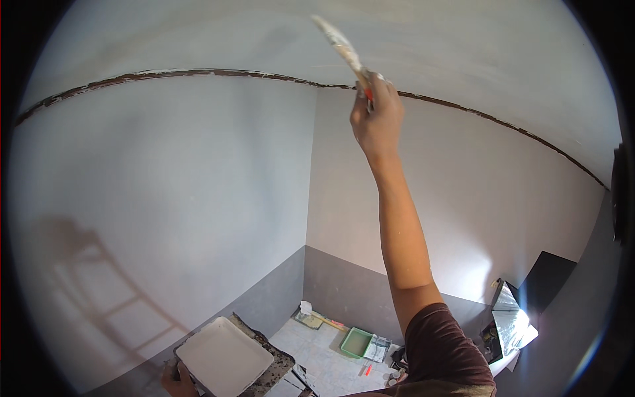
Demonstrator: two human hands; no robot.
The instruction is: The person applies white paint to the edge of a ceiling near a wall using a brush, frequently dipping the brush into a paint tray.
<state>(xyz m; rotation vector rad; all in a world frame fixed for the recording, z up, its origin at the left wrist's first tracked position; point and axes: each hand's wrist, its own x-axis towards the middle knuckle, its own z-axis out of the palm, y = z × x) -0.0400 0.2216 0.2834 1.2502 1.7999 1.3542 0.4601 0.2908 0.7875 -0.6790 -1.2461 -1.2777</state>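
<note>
My right hand (378, 116) is raised high, its fingers closed round the handle of a paintbrush (340, 46). The brush is smeared with white, tilts up to the left and is slightly blurred in front of the pale ceiling (450, 40); whether its tip touches the ceiling I cannot tell. At the bottom left, my left hand (178, 382) grips the near left edge of a paint tray (225, 357) coated in white. Only part of that hand shows. The tray sits over a dark, paint-spattered platform (281, 362).
A ragged brown strip (218, 71) runs where walls and ceiling meet. On the tiled floor far below are a green tray (357, 343), a long-handled roller (324, 320) and small items. A bright lamp (519, 324) shines at right. A ladder's shadow (126, 304) falls on the left wall.
</note>
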